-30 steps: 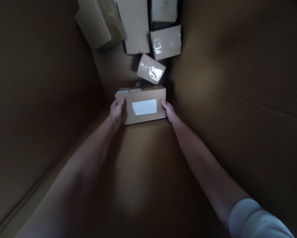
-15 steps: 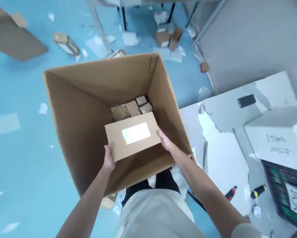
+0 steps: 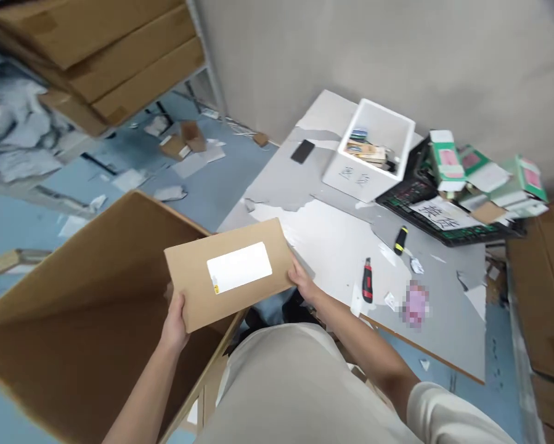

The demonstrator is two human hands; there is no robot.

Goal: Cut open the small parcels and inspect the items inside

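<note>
Between my two hands is a flat brown cardboard box (image 3: 188,271) with a white label (image 3: 244,268) on its upper face. My left hand (image 3: 175,327) grips its left end, thumb on top. At the right end my right hand (image 3: 302,280) is closed on the edge, its fingers partly hidden beneath. The box is held slightly tilted, over the right rim of a large open carton (image 3: 96,308). What lies deep in the carton is hidden from this angle.
To the right stands a grey table (image 3: 438,320) bearing a red-black utility knife (image 3: 368,280), a black-yellow tool (image 3: 400,240), a phone (image 3: 303,151), a white foam box (image 3: 369,169) and a black crate (image 3: 447,228) of green-white boxes. Stacked cartons (image 3: 133,55) stand back left; scraps litter the blue floor.
My view has swung right toward the table. The held box has come up out of the large carton and over its right rim, with both hands still on it.
</note>
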